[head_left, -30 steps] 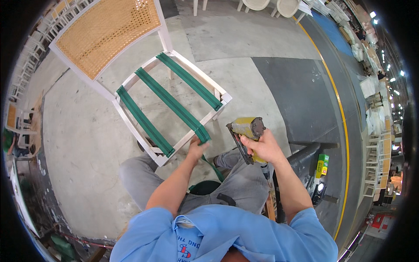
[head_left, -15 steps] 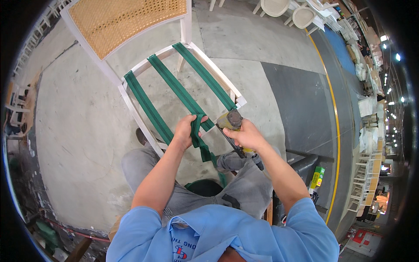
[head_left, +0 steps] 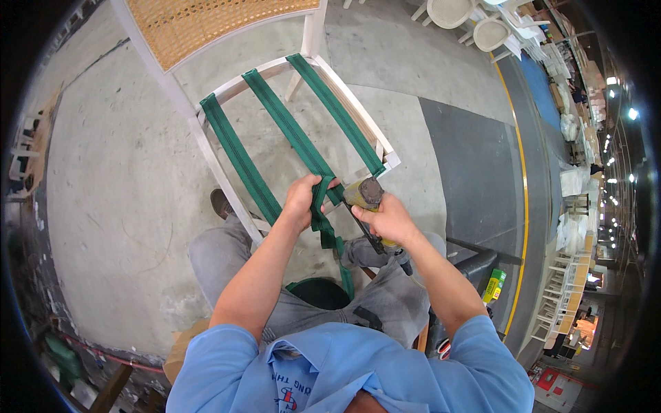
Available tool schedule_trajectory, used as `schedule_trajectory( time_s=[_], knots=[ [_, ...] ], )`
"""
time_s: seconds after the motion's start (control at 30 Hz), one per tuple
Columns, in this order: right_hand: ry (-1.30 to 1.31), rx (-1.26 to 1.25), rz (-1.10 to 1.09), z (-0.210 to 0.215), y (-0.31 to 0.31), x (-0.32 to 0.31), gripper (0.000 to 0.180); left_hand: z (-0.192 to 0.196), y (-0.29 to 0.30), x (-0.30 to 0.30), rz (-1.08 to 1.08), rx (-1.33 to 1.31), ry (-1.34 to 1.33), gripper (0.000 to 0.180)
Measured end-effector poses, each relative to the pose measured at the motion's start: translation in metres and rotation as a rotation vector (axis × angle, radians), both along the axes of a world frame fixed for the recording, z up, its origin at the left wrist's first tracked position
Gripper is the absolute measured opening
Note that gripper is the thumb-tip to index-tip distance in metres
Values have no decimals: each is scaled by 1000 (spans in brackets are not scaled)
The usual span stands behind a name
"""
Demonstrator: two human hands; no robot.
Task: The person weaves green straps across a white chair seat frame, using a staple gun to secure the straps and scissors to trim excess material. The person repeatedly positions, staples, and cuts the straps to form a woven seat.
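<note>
A whitish wooden chair frame (head_left: 169,153) with a woven cane backrest (head_left: 213,24) stands before me. Green webbing straps (head_left: 241,160) run side by side across its open seat. My left hand (head_left: 300,201) is closed around the middle strap's loose end, close to the near seat rail. From there the webbing (head_left: 326,229) hangs in folds toward a dark green round container (head_left: 320,292) between my legs. In my right hand (head_left: 392,220) is a yellowish staple gun (head_left: 363,195), its dark head beside the middle strap at the rail. The tool's tip is hard to make out.
A black padded object (head_left: 475,268) and a green-yellow box (head_left: 494,285) are beside my right leg. A yellow floor line (head_left: 521,186) runs along the right. White chair parts (head_left: 490,33) stand at the far right, with stacked frames (head_left: 556,292) farther along.
The chair sits slightly farther right and higher in the picture. My left hand has shifted a little right with the webbing; the staple gun stays near the rail, a little lower and to the right.
</note>
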State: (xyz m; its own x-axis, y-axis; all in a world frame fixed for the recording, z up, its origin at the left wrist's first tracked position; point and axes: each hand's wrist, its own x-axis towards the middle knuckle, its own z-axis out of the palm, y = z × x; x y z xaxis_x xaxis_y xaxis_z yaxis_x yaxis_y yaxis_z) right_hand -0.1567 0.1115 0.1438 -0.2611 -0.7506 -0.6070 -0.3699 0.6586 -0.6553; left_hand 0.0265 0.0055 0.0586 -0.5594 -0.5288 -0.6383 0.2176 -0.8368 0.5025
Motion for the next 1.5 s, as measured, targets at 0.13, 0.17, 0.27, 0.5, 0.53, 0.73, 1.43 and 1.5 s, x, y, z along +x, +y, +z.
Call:
schedule_trajectory(
  time_s=[0.13,0.17,0.27,0.5,0.53,0.73,1.43,1.5],
  knots=[
    [-5,16,-31,3,1,7,44,-5,-1,1,-8,4,31,33],
    [-7,21,-5,3,1,8,44,-6,-1,2,-21,16,11,33],
    [-25,38,53,1,1,11,44,-7,-1,3,-26,25,44,32],
    [-77,-72,-119,40,38,-21,48,-4,4,5,-80,-15,-68,32],
    [-25,-58,-197,55,52,-35,49,-3,6,2,-89,-54,-148,32],
    [70,-344,-700,132,205,-121,42,-5,42,-1,-170,-273,-245,37],
    [399,352,-1114,5,531,-198,35,1,125,11,-331,-604,-383,22],
    [515,537,-886,14,567,-190,33,3,132,20,-343,-529,-458,21]
  ],
)
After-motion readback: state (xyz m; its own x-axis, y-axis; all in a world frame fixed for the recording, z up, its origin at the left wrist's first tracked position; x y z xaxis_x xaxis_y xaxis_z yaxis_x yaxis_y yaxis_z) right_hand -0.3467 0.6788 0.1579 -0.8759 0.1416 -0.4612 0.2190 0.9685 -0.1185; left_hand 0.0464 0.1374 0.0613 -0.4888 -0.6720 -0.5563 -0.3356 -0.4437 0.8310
